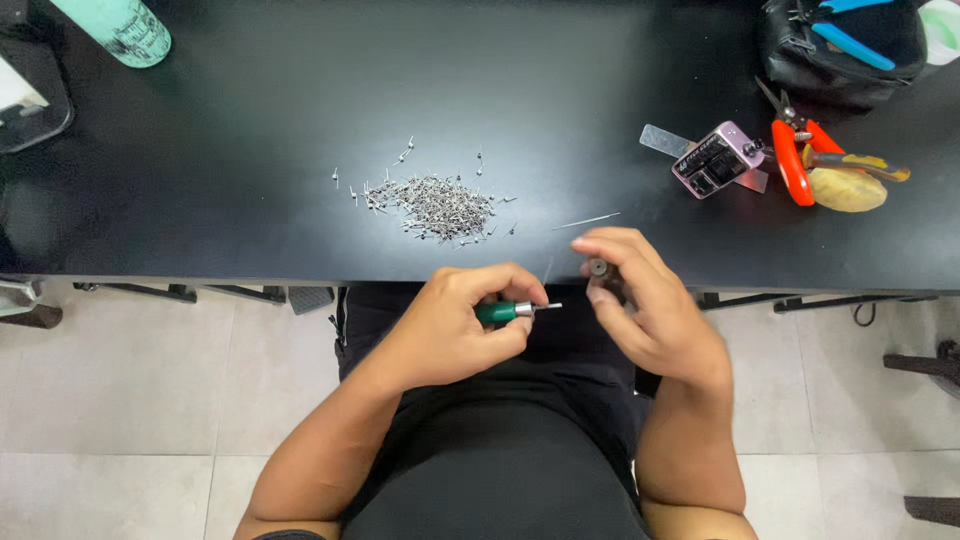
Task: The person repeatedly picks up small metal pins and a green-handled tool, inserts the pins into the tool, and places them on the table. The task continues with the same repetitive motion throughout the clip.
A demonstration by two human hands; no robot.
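Note:
My left hand is closed around a small green-handled tool whose metal tip points right toward my other hand. My right hand pinches a small dark round part between thumb and fingers, a short gap from the tool's tip. Both hands hover just in front of the near edge of the black table, above my lap. A pile of several tiny metal pins lies on the table just beyond my hands. A thin metal needle rests on the table beside the pile.
At the right lie a pink boxy device, red-handled pliers and a yellowish lump. A black tool bag sits at the back right, a pale green bottle at the back left. Tiled floor lies below.

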